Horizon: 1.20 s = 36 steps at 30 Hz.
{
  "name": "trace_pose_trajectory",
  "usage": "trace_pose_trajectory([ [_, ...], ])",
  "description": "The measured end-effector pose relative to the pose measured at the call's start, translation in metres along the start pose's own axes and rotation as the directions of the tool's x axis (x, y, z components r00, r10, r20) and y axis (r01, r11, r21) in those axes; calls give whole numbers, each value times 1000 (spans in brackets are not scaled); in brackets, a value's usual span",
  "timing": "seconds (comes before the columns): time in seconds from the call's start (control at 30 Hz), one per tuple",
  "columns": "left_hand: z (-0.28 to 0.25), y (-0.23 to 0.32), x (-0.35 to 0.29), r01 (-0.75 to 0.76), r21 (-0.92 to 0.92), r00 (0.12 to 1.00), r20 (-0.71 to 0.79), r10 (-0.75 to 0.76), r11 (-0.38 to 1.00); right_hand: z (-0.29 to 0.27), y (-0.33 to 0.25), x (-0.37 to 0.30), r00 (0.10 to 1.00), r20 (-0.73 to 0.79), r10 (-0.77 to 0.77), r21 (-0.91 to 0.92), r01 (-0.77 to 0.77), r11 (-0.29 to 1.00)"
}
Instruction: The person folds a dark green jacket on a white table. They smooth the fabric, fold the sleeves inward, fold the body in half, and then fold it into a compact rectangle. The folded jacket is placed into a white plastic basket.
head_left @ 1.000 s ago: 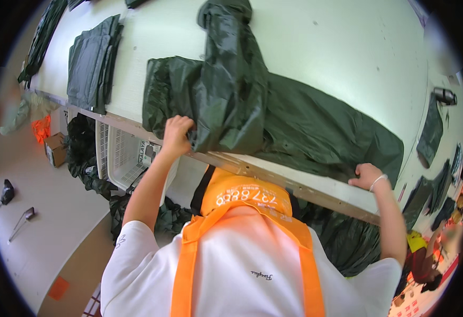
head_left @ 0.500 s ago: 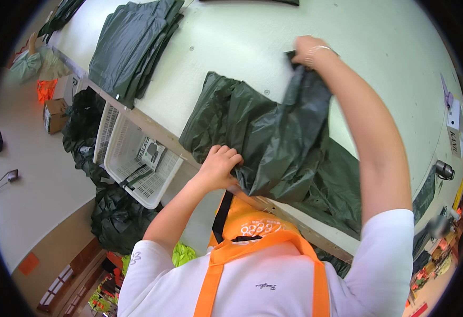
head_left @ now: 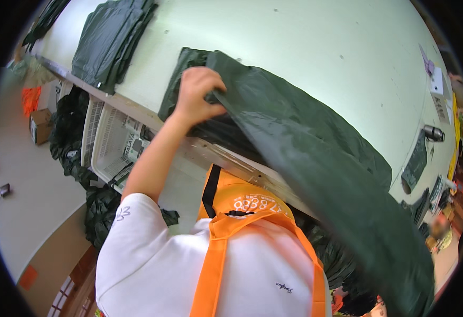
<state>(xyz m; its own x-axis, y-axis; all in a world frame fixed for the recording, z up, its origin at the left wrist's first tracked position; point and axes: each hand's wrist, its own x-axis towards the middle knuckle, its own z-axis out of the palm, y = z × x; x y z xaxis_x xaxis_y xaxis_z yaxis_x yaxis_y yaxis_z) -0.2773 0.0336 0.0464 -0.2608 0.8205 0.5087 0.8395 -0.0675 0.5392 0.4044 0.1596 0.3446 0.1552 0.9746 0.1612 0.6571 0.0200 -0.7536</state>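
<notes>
A long piece of dark green waterproof fabric (head_left: 305,132) stretches from the table's near edge toward the lower right, smeared by motion there. Its exact kind does not show. At its left end my left hand (head_left: 197,95) has curled fingers at the lifted edge, thumb held below, with a dark fold underneath. My right hand and forearm are out of sight, with the fabric covering the right side of my body. To the left on the pale table (head_left: 305,31) lies a flat stack of folded dark green pieces (head_left: 112,39).
White plastic baskets (head_left: 107,140) stand below the table's left edge, beside dark green heaps (head_left: 67,137) and a cardboard box (head_left: 40,126). On the right are a dark flask (head_left: 434,133), a white box (head_left: 436,87) and purple scissors (head_left: 427,61). Another person's arm shows at far left.
My left hand has moved up and left along the fabric. My right hand has left the view, and the fabric now sweeps across to the lower right.
</notes>
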Motion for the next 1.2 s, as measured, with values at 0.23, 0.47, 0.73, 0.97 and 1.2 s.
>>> trace_pose_trajectory([
  [0.23, 50, -131, -7, 195, -4, 978, -70, -195, 981, -71, 29, -126, 898, -433, 82, -245, -205, 948],
  [0.47, 24, -69, 28, 72, -41, 960, 273, -59, 997, -75, 27, -28, 887, -449, -107, -366, -73, 928],
  [0.73, 27, -5, 47, 282, 397, 958, -64, -280, 874, 260, 224, 123, 994, 103, 41, -131, -27, 991],
  [0.97, 142, 145, 3, 94, 517, 797, 473, -376, 851, 321, 249, 109, 961, 277, 8, -489, 133, 862],
  [1.2, 152, 114, -24, 85, 489, 740, 553, -383, 868, 314, 232, 98, 972, 190, 139, -384, -56, 922],
])
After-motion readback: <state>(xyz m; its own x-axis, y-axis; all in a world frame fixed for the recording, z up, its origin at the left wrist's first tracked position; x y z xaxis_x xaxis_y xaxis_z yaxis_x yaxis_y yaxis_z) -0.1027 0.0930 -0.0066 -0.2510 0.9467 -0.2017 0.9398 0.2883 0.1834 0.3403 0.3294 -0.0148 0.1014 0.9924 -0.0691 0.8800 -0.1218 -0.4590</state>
